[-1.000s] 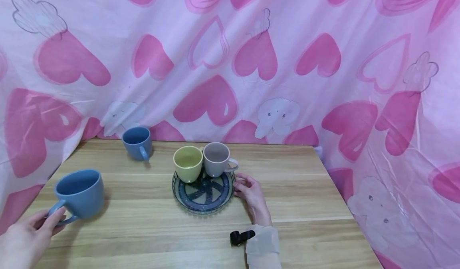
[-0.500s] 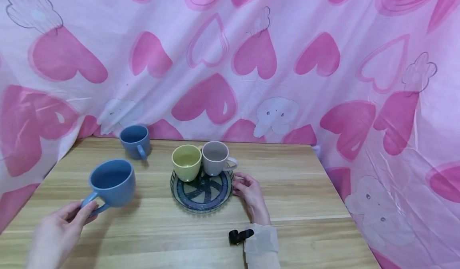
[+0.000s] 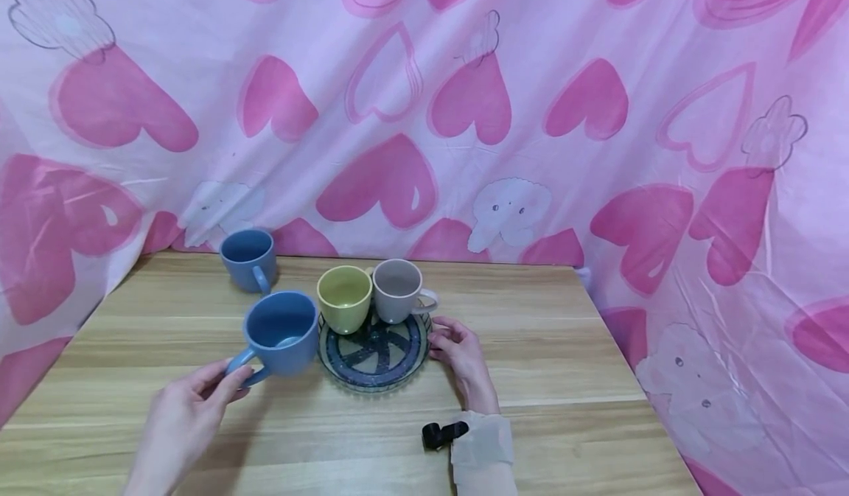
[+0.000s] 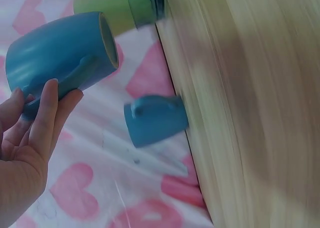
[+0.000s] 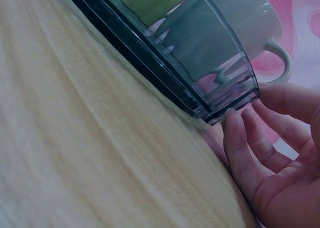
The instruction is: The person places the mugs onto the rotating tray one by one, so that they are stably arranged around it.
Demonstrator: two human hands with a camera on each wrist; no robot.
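A blue mug (image 3: 284, 334) hangs above the table at the tray's left side, opening up and slightly tilted. My left hand (image 3: 189, 407) pinches its handle between thumb and fingers; the left wrist view shows the mug (image 4: 60, 53) clear of the wood. A round clear-walled tray (image 3: 374, 378) with a dark blue pattern holds a yellow-green mug (image 3: 345, 301) and a greyish-lilac mug (image 3: 396, 293) side by side at its back. My right hand (image 3: 464, 356) grips the tray's right edge, and in the right wrist view its fingertips (image 5: 234, 120) meet the wall near the base.
A second blue mug (image 3: 249, 260) stands at the back left of the wooden table (image 3: 544, 378), its handle toward the front. Behind and beside the table hangs a pink cloth (image 3: 530, 113) with hearts. A black device (image 3: 443, 435) is strapped at the right sleeve.
My left hand has carried the blue mug rightward from the table's left side to the tray's left edge. The right hand, the tray and its two mugs have stayed in place.
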